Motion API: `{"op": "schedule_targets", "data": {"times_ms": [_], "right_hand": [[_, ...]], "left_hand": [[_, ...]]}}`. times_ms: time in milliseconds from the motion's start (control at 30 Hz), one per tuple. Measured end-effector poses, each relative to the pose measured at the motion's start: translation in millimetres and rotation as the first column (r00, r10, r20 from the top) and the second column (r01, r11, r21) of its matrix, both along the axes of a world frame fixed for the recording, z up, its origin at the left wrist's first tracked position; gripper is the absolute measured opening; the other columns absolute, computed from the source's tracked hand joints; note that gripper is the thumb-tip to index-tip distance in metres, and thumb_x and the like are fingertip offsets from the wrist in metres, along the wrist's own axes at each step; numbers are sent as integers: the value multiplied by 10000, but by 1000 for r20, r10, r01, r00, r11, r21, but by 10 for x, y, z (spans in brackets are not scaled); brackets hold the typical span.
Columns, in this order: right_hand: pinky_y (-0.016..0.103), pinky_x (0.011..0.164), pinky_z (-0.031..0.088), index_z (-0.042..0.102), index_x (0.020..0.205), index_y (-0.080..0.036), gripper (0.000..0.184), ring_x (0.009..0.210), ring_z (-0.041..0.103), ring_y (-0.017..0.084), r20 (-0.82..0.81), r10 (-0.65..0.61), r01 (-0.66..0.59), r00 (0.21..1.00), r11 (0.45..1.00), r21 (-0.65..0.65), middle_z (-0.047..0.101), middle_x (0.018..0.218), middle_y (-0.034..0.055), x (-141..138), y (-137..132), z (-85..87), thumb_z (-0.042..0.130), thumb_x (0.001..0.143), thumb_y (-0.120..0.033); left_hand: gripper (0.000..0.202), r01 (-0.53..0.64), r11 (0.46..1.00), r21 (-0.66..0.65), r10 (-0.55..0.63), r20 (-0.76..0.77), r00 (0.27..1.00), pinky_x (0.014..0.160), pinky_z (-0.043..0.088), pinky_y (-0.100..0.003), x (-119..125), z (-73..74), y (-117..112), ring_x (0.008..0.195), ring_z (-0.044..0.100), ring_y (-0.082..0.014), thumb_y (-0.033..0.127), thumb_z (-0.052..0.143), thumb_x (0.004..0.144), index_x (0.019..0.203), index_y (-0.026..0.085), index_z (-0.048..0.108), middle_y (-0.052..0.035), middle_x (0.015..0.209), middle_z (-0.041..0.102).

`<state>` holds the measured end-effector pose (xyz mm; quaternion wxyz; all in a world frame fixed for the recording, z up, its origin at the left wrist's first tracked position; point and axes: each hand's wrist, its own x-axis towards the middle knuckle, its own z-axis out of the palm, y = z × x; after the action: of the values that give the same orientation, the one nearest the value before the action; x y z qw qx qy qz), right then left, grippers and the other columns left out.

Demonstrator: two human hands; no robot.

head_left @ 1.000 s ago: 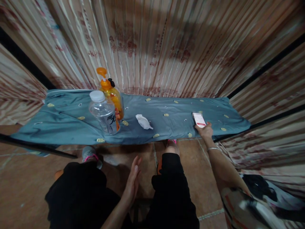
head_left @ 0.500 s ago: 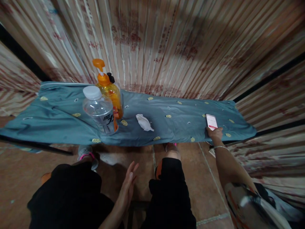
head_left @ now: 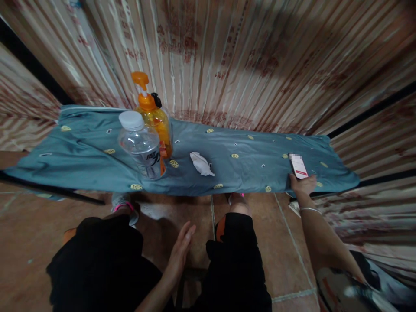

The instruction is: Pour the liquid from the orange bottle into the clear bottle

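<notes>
My right hand rests at the near right edge of a low table under a teal cloth, fingers on the lower end of a phone with a lit white and red screen. My left hand hangs open between my knees, fingers straight and holding nothing. A crumpled white tissue lies mid-table. At the left stand a clear plastic bottle with a white cap and, behind it, an orange pump bottle.
A striped, red-printed curtain hangs right behind the table and wraps both sides. The floor is brown tile. My legs in black shorts and shoes with pink trim sit below the table edge. A dark bag lies at lower right.
The phone and my right hand have slid rightward along the table's near edge. My left hand stays open between my knees, and the view has shifted slightly.
</notes>
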<state>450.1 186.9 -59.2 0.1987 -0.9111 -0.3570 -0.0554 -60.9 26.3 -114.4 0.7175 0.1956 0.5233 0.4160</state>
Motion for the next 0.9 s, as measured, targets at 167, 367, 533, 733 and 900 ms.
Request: {"op": "schedule_targets", "data": {"times_ms": [167,367,533,733,900], "right_hand": [[619,1179,439,390,1525,-46,763,1467,503,435,-105,266,-253,958,959,124,508,1551,325,-909,-572,-41,502,964,-550],[549,1010,626,588,1465,-270,630,1283,701,371,-281,707,-715,649,693,94,685,1444,138,-2232,-1776,-298,636,918,-578],[522,905,684,678,1328,-298,471,1137,778,355,-210,731,-730,649,676,96,769,1303,105,-2371,-2200,-350,650,874,-422],[468,840,685,728,1074,-272,310,952,808,309,-104,793,-786,600,608,113,819,1036,100,-2311,-1581,-331,440,958,-265],[609,1002,608,697,1235,-156,397,1152,737,381,125,740,-750,661,656,85,771,1218,226,-2526,-881,-230,413,978,-263]], "left_hand": [[814,38,999,6,-38,-18,999,1296,283,-574,58,-2,-152,1488,540,-402,682,804,784,1432,218,638,-209,1455,694],[828,67,997,24,-66,-4,998,1278,318,-592,93,-109,-269,1413,609,-417,706,843,717,1364,216,683,-204,1356,749],[933,45,999,-14,-45,0,999,1260,351,-599,89,-226,-282,1386,625,-439,758,879,591,1325,209,704,-214,1308,765],[792,26,999,39,-28,53,998,1255,365,-587,38,-151,-265,1367,646,-417,677,883,676,1308,227,729,-210,1312,765],[778,7,998,67,-12,82,997,1259,369,-574,-35,38,-219,1375,643,-412,654,907,664,1296,231,741,-204,1338,758]]}}
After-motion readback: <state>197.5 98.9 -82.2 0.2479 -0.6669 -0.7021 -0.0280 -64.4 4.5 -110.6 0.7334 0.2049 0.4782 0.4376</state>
